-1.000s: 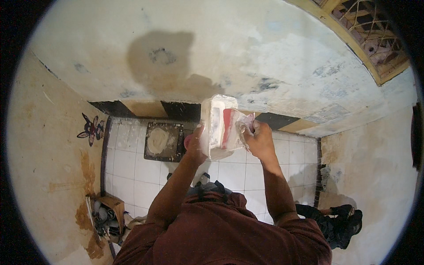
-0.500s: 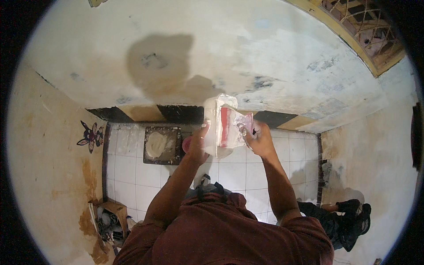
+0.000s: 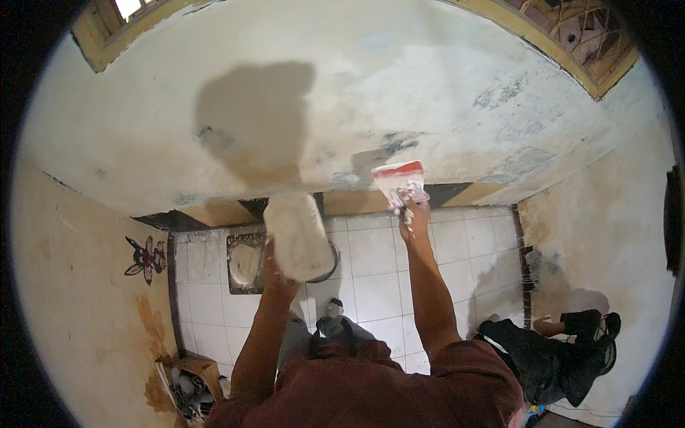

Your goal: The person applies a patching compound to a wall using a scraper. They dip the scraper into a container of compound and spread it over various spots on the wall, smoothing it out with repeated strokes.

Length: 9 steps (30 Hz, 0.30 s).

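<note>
In my left hand (image 3: 278,274) is an off-white rectangular plastic tub (image 3: 297,239) with rounded corners, smeared with white putty. The fingers are mostly hidden by it. My right hand (image 3: 412,214) is wrapped round a wide putty scraper (image 3: 399,175) with a red band and white putty along its blade. Putty also coats the fingers of that hand. The scraper is raised in front of the patchy pale wall (image 3: 342,121), close to a dark worn spot; whether it touches the wall I cannot tell.
A square dark board (image 3: 239,284) bearing white putty lies on the white tiled floor (image 3: 378,292). Dark cloth items (image 3: 542,364) hang at the lower right. A box of odds and ends (image 3: 196,378) stands at lower left. Yellow window frames (image 3: 96,50) border the wall above.
My hands have parted. The scraper has left the tub and moved up toward the wall, its blade now turned upward. The tub has shifted left and down.
</note>
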{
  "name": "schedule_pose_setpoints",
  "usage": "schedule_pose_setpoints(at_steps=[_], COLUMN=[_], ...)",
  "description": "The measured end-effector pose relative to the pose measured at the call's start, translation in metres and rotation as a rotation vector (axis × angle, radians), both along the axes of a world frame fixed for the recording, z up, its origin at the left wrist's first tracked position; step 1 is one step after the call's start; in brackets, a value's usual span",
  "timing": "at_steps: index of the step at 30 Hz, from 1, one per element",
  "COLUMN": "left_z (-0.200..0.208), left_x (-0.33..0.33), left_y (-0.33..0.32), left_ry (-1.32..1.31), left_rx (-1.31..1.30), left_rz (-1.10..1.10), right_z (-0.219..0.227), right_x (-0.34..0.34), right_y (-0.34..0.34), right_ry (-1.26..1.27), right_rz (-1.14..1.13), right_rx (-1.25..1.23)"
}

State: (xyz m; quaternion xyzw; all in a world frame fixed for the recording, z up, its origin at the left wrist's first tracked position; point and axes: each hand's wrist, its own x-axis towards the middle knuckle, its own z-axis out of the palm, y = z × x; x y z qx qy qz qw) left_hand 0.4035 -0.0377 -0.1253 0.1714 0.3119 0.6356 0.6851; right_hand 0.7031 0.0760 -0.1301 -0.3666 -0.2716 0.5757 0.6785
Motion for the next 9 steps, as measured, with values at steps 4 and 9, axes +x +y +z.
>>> schedule_pose_setpoints(at_steps=[4,9], left_z=[0.034,0.052], left_x=[-0.003,-0.021], left_y=[-0.015,-0.011], left_ry=[0.197,-0.061], left_rx=[0.054,0.019], left_rz=[-0.005,0.016], right_z=[-0.046,-0.035], right_x=[0.011,-0.025], right_y=[0.075,0.118], right_ry=[-0.3,-1.236], right_rz=[-0.42,-0.328], right_rx=[0.015,-0.514])
